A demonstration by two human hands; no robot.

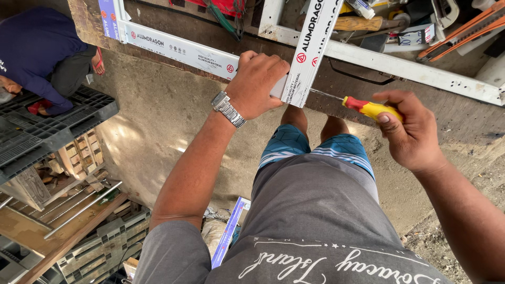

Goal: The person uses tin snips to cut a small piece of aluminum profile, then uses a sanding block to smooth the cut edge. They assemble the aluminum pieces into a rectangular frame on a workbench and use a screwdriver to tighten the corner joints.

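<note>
aluminium frame profiles (310,50), wrapped in white printed film, meet in a corner joint at the upper middle of the frame, lying on a workbench edge (452,118). left hand (256,84), with a metal wristwatch (228,109), clamps its curled fingers over the joint, touching both pieces. right hand (407,131), at centre right, grips the red and yellow handle of a screwdriver (368,108) with closed fingers; its thin shaft points left to the end of the upright profile. at the upper left another person in a dark blue shirt (34,50) crouches beside a black plastic pallet (47,126).
</note>
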